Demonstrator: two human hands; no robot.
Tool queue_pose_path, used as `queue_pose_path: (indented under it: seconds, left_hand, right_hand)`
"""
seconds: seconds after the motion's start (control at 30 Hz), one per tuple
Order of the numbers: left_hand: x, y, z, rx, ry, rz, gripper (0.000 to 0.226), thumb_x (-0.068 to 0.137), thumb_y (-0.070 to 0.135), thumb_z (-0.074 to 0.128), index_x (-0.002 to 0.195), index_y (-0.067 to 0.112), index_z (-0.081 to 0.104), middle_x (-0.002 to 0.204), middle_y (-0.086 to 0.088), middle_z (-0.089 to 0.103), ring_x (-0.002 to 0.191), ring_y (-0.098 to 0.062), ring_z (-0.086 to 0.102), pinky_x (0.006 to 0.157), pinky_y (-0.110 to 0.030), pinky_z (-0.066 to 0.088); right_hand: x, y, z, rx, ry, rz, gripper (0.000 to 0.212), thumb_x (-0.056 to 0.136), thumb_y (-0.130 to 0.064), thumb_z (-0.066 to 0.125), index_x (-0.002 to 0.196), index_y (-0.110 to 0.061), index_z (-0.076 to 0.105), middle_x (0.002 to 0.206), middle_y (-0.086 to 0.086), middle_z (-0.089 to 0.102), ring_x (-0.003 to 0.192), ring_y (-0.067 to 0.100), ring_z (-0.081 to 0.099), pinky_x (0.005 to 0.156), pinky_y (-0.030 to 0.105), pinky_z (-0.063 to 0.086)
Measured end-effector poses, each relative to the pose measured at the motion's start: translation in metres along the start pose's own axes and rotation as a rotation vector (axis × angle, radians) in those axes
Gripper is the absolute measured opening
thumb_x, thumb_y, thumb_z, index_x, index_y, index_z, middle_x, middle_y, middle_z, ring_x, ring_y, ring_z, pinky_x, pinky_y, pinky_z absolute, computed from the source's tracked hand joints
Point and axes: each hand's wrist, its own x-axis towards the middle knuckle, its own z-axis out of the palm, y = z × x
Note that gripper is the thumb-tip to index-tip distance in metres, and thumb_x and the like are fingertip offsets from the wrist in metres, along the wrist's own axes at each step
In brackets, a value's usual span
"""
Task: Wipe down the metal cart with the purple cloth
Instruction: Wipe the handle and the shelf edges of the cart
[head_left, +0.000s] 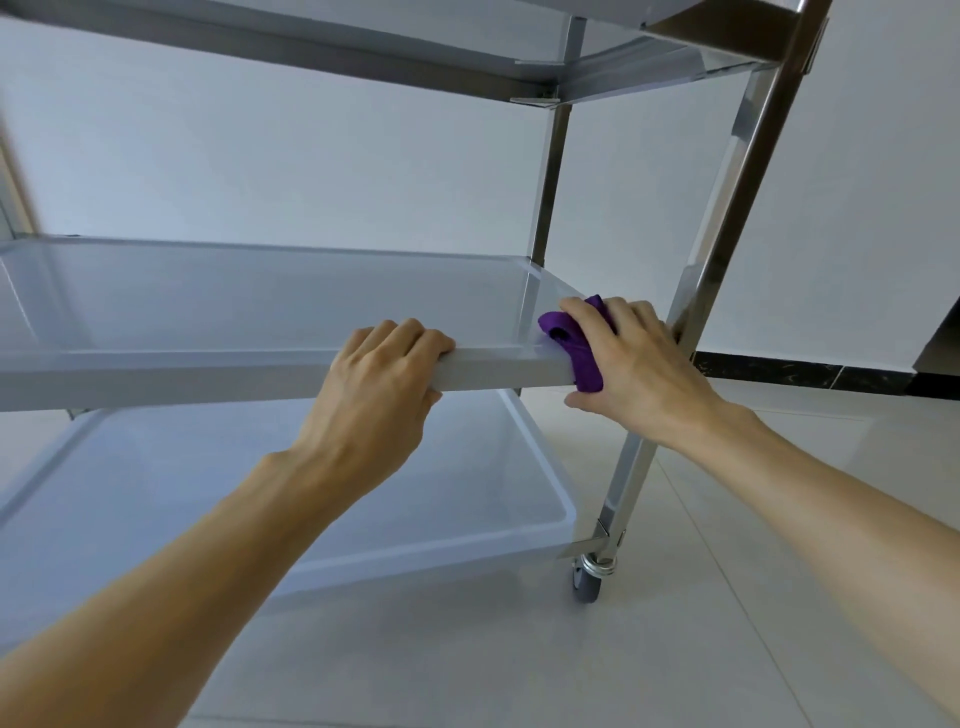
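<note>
The metal cart (730, 218) has shiny steel posts and three tiers of pale plastic trays. My left hand (387, 371) grips the front rim of the middle tray (208, 371), fingers curled over the edge. My right hand (631, 364) holds the bunched purple cloth (574, 345) and presses it over the tray's front right corner, beside the front right post. Most of the cloth is hidden under my fingers.
The bottom tray (540, 467) sits below the middle one. A caster wheel (589, 579) stands on the pale tiled floor (727, 597). A white wall with a dark skirting (810, 371) runs behind. A dark object (940, 338) shows at the right edge.
</note>
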Motion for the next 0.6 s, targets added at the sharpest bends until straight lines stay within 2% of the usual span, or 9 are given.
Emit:
queue_pose_path:
  seconds: [0.1,0.2,0.3,0.37,0.5,0.6]
  left_hand:
    - [0.001,-0.002,0.000,-0.017,-0.003,-0.002,0.040,0.083,0.008,0.072,0.120,0.011,0.060,0.104,-0.005,0.064,0.093,-0.028,0.057,0.090,-0.037,0.041]
    - [0.001,-0.001,0.000,-0.099,0.025,-0.055,0.049,0.081,0.011,0.072,0.124,0.013,0.048,0.105,-0.003,0.063,0.091,-0.026,0.056,0.085,-0.031,0.036]
    - [-0.002,0.002,-0.001,-0.103,0.053,-0.037,0.063,0.078,0.013,0.073,0.131,0.018,0.039,0.117,-0.002,0.056,0.094,-0.023,0.057,0.087,-0.031,0.036]
    - [-0.002,0.005,-0.001,-0.060,0.045,-0.012,0.074,0.076,0.013,0.074,0.137,0.023,0.035,0.127,-0.001,0.049,0.096,-0.024,0.057,0.088,-0.037,0.042]
    - [0.001,0.010,0.001,0.030,0.052,0.004,0.067,0.080,0.012,0.065,0.139,0.029,0.040,0.134,0.001,0.047,0.099,-0.026,0.058,0.089,-0.045,0.044]
    - [0.002,0.014,0.003,-0.070,0.075,0.026,0.054,0.080,0.011,0.055,0.133,0.022,0.047,0.140,0.002,0.043,0.111,-0.022,0.052,0.093,-0.037,0.037]
  right_hand:
    - [0.013,-0.037,-0.002,0.025,-0.009,-0.092,0.106,0.067,-0.042,0.086,0.150,-0.020,0.025,0.133,0.012,0.044,0.116,0.035,0.041,0.098,0.046,0.041]
    - [0.021,-0.073,0.000,0.120,-0.002,-0.196,0.123,0.063,-0.044,0.088,0.156,-0.017,0.012,0.141,0.013,0.040,0.124,0.036,0.038,0.106,0.046,0.036]
    - [0.022,-0.079,0.000,0.230,-0.006,-0.228,0.135,0.060,-0.046,0.090,0.157,-0.013,0.002,0.145,0.012,0.036,0.134,0.033,0.031,0.114,0.042,0.028]
    - [0.017,-0.067,-0.002,0.336,-0.042,-0.219,0.142,0.057,-0.048,0.091,0.157,-0.014,-0.003,0.148,0.009,0.032,0.139,0.029,0.025,0.118,0.039,0.024]
    - [0.009,-0.050,-0.001,0.379,-0.068,-0.189,0.144,0.057,-0.050,0.091,0.157,-0.016,-0.008,0.152,0.008,0.026,0.142,0.024,0.019,0.117,0.035,0.022]
    - [0.012,-0.049,0.003,0.370,-0.034,-0.178,0.143,0.058,-0.048,0.091,0.157,-0.011,-0.005,0.150,0.010,0.031,0.141,0.025,0.023,0.117,0.034,0.023]
